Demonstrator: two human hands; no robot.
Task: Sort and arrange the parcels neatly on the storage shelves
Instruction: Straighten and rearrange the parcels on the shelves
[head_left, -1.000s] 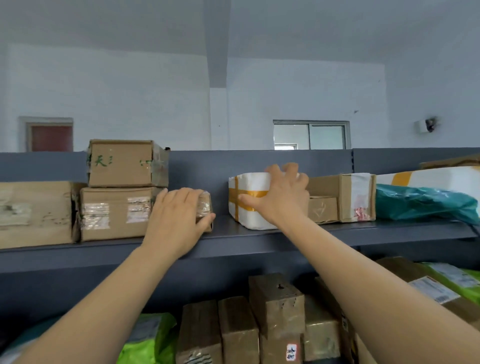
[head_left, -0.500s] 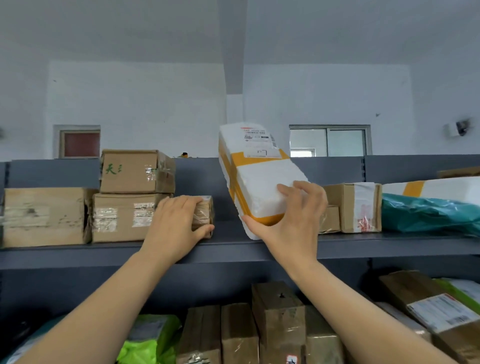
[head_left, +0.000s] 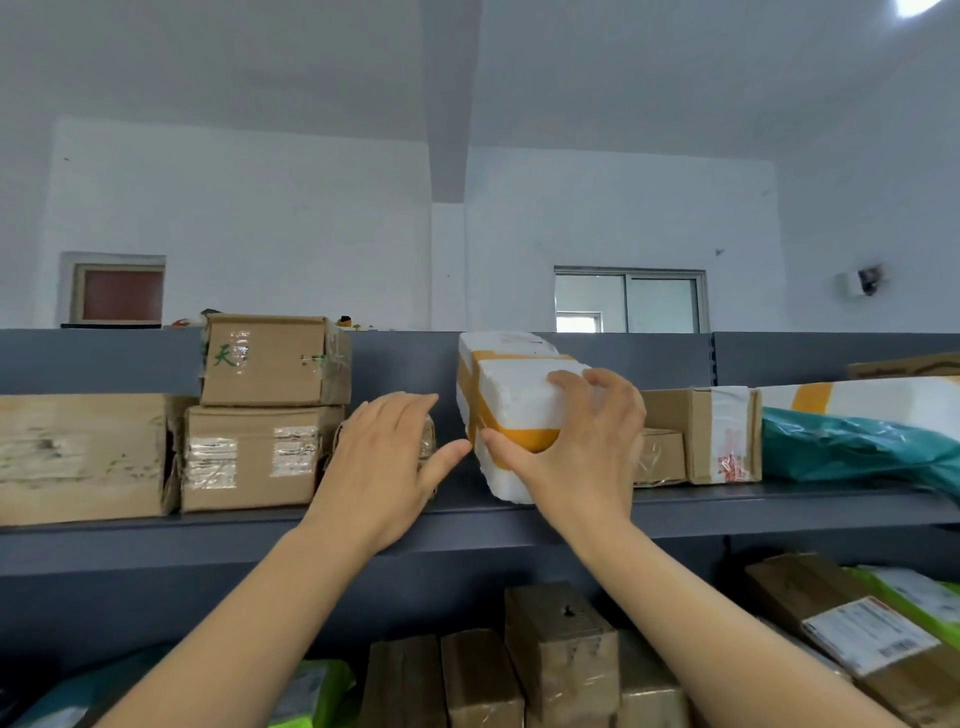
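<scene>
A white foam parcel (head_left: 511, 395) bound with orange tape leans tilted on the grey upper shelf (head_left: 727, 506), its lower corner on the shelf. My right hand (head_left: 576, 447) grips its near end, thumb under and fingers curled over the top. My left hand (head_left: 387, 457) lies flat with straight fingers over a small taped brown parcel (head_left: 427, 441), which is mostly hidden beneath it. Left of that hand are two stacked cardboard boxes (head_left: 260, 410) and a larger box (head_left: 83, 457).
Right of the white parcel stand a small box (head_left: 660, 457), a taped cardboard box (head_left: 701, 434) and a teal bag (head_left: 852, 447) under a white-and-orange package (head_left: 857, 397). The lower shelf holds several upright brown parcels (head_left: 561, 649), green bags (head_left: 311, 691) and a labelled box (head_left: 852, 623).
My right hand lifted the white parcel off the shelf, raised it on end, and has now lowered and tilted it back toward the shelf. My left hand stayed on the small brown parcel.
</scene>
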